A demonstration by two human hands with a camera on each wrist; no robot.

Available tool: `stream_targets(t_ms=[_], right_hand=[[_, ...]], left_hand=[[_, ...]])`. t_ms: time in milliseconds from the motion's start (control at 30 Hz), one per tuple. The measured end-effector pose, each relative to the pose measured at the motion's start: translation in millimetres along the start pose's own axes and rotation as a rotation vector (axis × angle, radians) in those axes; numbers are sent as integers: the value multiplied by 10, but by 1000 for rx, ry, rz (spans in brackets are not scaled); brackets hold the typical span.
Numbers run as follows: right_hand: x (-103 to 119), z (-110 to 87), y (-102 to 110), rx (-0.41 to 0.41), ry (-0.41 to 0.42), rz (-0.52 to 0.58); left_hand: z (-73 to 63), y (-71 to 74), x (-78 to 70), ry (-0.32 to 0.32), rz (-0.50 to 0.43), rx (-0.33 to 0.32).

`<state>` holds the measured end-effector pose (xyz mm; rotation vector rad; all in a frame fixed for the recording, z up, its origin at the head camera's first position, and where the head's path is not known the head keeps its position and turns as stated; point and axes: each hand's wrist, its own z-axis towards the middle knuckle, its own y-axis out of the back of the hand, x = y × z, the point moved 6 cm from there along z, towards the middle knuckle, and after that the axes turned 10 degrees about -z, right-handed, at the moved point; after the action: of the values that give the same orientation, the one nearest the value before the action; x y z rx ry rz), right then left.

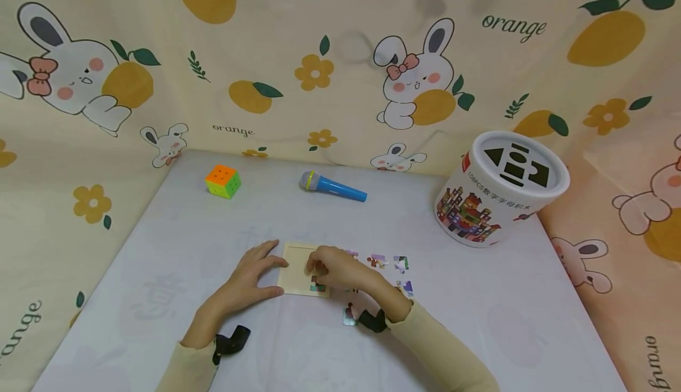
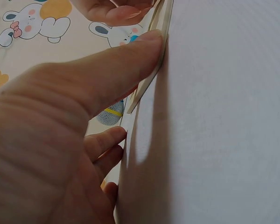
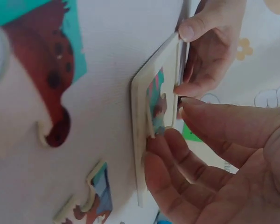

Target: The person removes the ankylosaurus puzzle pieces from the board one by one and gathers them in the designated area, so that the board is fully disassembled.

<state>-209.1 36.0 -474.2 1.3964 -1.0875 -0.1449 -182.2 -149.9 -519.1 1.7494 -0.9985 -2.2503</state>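
Note:
A pale wooden puzzle tray (image 1: pixel 294 269) lies on the white tabletop, with a teal and brown puzzle piece (image 3: pixel 155 105) in its near right corner. My left hand (image 1: pixel 246 275) steadies the tray, thumb and index finger spread along its left edge. Over the tray's right half is my right hand (image 1: pixel 337 268). Its thumb and index finger meet around a small dark-edged puzzle piece (image 3: pixel 180 100), mostly hidden by the fingertips. The other fingers of that hand curl beside the tray's edge, close to the piece lying in it.
Several loose puzzle pieces (image 1: pixel 376 261) lie right of the tray, some partly under the right forearm. Farther back are a cube puzzle (image 1: pixel 223 181) and a blue toy microphone (image 1: pixel 337 187). A large white block bucket (image 1: pixel 497 194) stands at the back right, near the patterned curtain.

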Motion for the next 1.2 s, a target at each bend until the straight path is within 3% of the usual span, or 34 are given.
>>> stream_targets(t_ms=[300,600,767,967,1200], right_hand=[[-22,12,-19,-10,25,33],[-73,34,-115,57,43,186],[-53,-24,-37,27,74,204],[-167,-237,89,-14,69,235],[-497,-710,175,-61,4,268]], left_hand=[[4,9,5,4,1,3],[7,16,-4,6,1,1],[5,21,-4,1,-2,-1],[6,15,-19,13,-1,3],[-3,0,-23,16,-10,3]])
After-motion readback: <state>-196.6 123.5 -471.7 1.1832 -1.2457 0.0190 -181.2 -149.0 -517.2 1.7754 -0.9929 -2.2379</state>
